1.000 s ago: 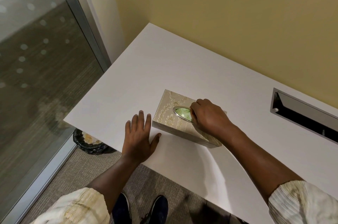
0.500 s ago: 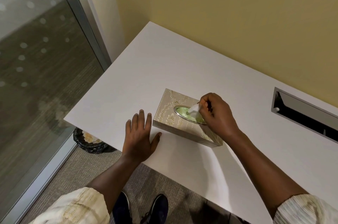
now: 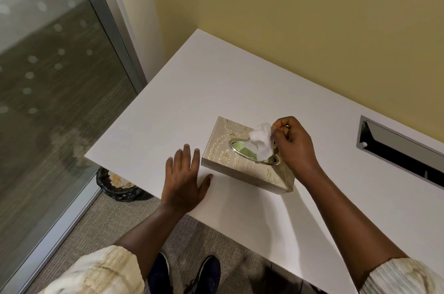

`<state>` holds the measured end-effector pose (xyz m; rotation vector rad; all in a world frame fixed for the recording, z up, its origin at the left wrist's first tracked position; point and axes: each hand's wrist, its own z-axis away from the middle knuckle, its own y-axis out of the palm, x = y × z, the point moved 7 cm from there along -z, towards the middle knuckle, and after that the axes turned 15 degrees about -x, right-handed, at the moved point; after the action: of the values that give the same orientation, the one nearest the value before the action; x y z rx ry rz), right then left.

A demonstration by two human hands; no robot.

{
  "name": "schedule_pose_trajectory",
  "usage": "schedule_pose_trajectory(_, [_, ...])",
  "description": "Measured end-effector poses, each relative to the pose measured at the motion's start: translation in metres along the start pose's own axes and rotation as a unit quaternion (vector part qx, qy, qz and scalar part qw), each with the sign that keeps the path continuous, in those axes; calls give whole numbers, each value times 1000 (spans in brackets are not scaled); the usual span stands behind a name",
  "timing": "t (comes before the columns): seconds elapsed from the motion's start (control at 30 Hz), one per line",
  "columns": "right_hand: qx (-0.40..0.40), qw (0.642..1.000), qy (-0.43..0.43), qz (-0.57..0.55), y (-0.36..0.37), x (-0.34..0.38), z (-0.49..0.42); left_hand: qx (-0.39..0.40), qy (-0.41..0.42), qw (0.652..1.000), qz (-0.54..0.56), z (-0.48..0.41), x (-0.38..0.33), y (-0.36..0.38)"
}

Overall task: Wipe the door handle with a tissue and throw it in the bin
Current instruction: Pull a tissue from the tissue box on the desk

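Observation:
A gold, flower-patterned tissue box (image 3: pixel 222 154) lies on the white table (image 3: pixel 192 91). A white tissue (image 3: pixel 262 141) sticks up out of its oval slot, its lower end still inside the box. My right hand (image 3: pixel 294 144) pinches the tissue's top between thumb and fingers, just above the box. Flat on the table, left of the box, rests my left hand (image 3: pixel 185 178) with fingers spread, holding nothing. A black woven bin (image 3: pixel 115 185) stands on the floor, partly hidden under the table's left corner. No door handle is in view.
A glass panel with a metal frame (image 3: pixel 105 27) runs along the left. A yellow wall is behind the table. A dark rectangular cable slot (image 3: pixel 398 152) is set into the table at right. My feet are on grey carpet below the table edge.
My right hand went from reaching into the box's slot to lifting up and right, drawing the tissue partly out. My left hand has stayed flat on the table.

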<state>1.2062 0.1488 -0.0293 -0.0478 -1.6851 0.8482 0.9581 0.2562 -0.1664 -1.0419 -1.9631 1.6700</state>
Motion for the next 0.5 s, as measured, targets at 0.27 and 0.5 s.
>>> schedule_pose_trajectory(0.27, [58,995,50,-61,2,8,8,-19,4,1000,-19,1,-1,1])
schedule_pose_trajectory(0.5, [63,996,-56,24,0,40,20,-6,-26,998,61,5,7,2])
